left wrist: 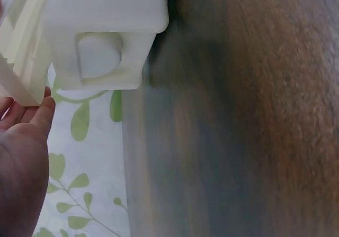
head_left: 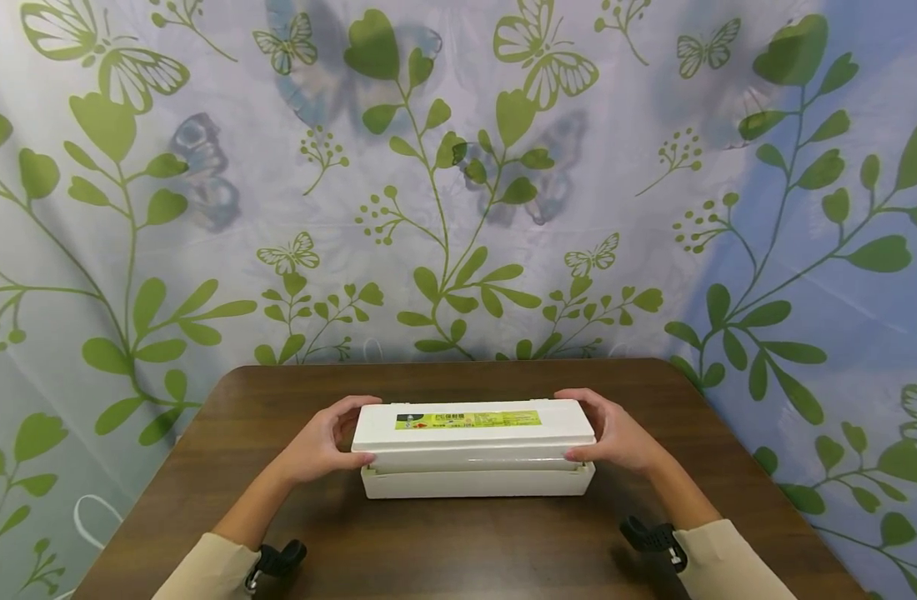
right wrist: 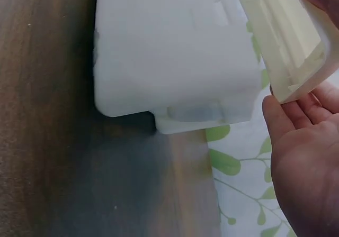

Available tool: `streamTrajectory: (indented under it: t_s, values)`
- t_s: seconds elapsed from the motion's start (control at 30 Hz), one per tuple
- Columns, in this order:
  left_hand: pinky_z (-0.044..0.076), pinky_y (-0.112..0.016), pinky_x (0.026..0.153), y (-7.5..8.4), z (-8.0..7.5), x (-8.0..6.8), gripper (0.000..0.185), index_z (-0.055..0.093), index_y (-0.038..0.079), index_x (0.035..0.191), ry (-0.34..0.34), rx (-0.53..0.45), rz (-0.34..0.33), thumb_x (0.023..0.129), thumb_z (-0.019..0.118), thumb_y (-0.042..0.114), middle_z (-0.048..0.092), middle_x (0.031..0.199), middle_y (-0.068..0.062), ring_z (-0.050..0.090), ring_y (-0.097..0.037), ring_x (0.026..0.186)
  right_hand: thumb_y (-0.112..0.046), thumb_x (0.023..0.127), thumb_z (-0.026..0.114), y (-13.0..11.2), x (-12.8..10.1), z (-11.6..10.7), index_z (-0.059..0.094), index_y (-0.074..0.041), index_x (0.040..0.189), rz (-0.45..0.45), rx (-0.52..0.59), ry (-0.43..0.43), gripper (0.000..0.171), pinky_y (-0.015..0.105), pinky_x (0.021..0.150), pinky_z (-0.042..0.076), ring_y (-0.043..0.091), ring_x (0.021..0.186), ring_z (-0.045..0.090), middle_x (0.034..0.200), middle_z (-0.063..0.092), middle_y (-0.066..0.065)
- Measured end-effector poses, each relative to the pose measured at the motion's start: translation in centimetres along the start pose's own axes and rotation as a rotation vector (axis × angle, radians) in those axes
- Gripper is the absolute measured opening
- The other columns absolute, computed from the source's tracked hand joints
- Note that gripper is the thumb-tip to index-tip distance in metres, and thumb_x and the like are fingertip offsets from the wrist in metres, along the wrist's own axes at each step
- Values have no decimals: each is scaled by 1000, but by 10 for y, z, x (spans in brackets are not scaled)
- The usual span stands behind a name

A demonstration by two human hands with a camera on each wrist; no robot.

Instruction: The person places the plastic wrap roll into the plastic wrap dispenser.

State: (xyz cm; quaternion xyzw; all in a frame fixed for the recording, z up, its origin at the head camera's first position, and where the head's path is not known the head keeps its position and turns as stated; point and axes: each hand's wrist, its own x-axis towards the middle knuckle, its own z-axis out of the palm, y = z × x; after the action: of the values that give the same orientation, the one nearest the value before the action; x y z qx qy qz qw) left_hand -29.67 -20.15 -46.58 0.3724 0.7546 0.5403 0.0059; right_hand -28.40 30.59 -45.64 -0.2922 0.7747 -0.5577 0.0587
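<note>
A long white plastic wrap dispenser (head_left: 477, 483) sits crosswise on the table, its lid (head_left: 458, 437) raised over the base and carrying a yellow-green label. At the lid's left end, my left hand (head_left: 316, 446) grips it with the thumb at the front and the fingers behind. My right hand (head_left: 622, 433) holds the right end the same way. In the left wrist view a gap shows between the lid (left wrist: 26, 57) and the base (left wrist: 106, 9). The right wrist view looks into the underside of the tilted lid (right wrist: 286, 30), beside the base (right wrist: 175, 46).
The dispenser stands near the middle of a dark brown wooden table (head_left: 458, 550). Behind the table's far edge hangs a curtain (head_left: 458, 208) printed with leaves and butterflies. Black straps (head_left: 278, 558) are on both wrists, by the beige sleeves.
</note>
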Motion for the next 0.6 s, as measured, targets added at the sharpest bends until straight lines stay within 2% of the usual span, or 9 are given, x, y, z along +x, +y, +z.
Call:
streamTrajectory:
  t_s: [0.23,0.6]
  values:
    - [44,-14,106,-5,4,2,76,46,-6,144,-29,13,-19,81,86,8,55,140,-19,59,-9,122,-1,78,86,8,-4,3,45,-5,146,5,-46,20,80,35,83,61,16,107,66,132,58,18]
    - [42,-13,107,-12,7,3,74,48,-2,143,-34,23,-35,82,86,11,57,139,-15,59,-11,121,0,78,85,16,-5,1,44,4,144,-6,-49,18,78,34,81,60,17,105,66,129,58,22]
